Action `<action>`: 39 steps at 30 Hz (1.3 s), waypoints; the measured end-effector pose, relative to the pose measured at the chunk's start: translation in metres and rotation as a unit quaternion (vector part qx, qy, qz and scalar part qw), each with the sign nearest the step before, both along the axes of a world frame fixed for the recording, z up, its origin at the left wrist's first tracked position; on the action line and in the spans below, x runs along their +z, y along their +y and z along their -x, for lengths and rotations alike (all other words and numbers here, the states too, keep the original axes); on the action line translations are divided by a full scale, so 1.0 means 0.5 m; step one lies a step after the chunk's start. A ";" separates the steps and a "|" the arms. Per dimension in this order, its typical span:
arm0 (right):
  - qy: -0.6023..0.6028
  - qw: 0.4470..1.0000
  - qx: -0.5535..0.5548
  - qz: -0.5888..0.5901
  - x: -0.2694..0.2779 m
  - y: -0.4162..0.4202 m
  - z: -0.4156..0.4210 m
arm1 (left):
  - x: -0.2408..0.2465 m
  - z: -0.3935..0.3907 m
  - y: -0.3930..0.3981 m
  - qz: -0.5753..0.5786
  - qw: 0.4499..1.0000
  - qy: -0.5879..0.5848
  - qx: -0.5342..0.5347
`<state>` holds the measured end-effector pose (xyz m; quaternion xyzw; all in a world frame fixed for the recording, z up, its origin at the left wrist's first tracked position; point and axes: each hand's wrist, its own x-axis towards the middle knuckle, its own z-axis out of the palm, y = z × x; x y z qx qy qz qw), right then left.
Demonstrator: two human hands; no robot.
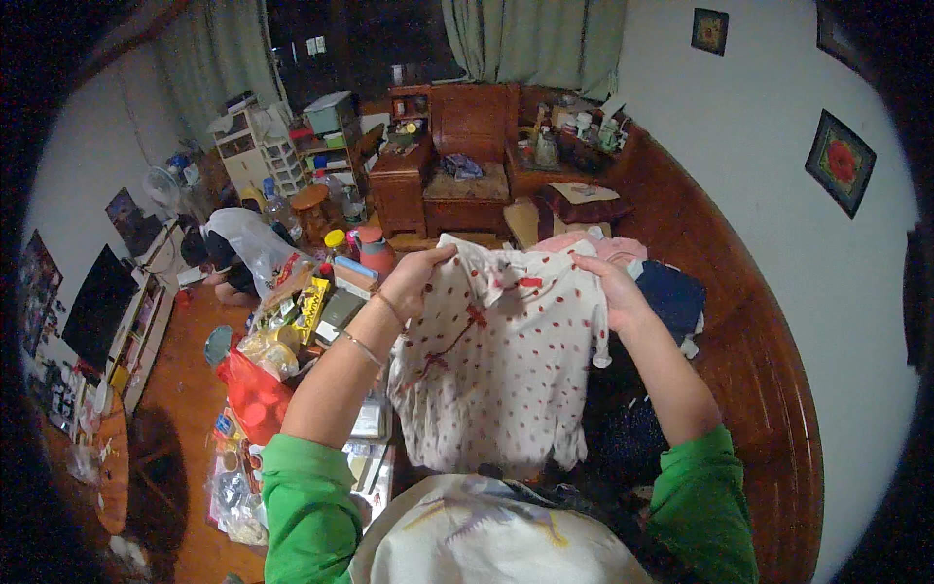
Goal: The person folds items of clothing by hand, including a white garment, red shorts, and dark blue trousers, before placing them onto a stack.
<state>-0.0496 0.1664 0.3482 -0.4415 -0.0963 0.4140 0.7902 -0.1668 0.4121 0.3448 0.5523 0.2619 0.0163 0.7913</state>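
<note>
A white long-sleeved top [525, 350] with small red spots hangs spread out in front of me, held up by its shoulders. My left hand [422, 281] grips its left shoulder edge between thumb and fingers. At the other shoulder, my right hand [611, 288] pinches the cloth the same way. A red cord or ribbon shows on the front of the top. Behind it and to the right lie pink clothing [620, 252] and a dark blue folded cloth [668, 299], partly hidden by the top and my right arm.
Left of the top, a crowded surface holds a red plastic bag [255, 398], a yellow packet [311, 310] and a red jug [376, 255]. Another person [232, 255] crouches beyond it near the TV cabinet. A wooden armchair [474, 120] stands ahead; a round wooden stool top [113, 460] is at lower left.
</note>
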 end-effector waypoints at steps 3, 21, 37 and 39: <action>-0.045 0.999 -0.015 -0.014 0.007 0.044 0.043 | -0.012 -0.030 -0.015 0.006 1.000 -0.018 0.002; -0.498 0.867 -0.006 -0.017 0.131 0.080 0.059 | 0.130 0.007 -0.097 -0.264 0.891 -0.316 -0.193; -0.620 0.770 0.089 0.124 0.136 0.083 0.085 | 0.025 0.116 -0.041 -0.512 0.752 -0.383 -0.160; -0.695 0.701 0.101 0.122 0.158 0.084 0.107 | 0.006 0.130 -0.052 -0.502 0.776 -0.367 -0.112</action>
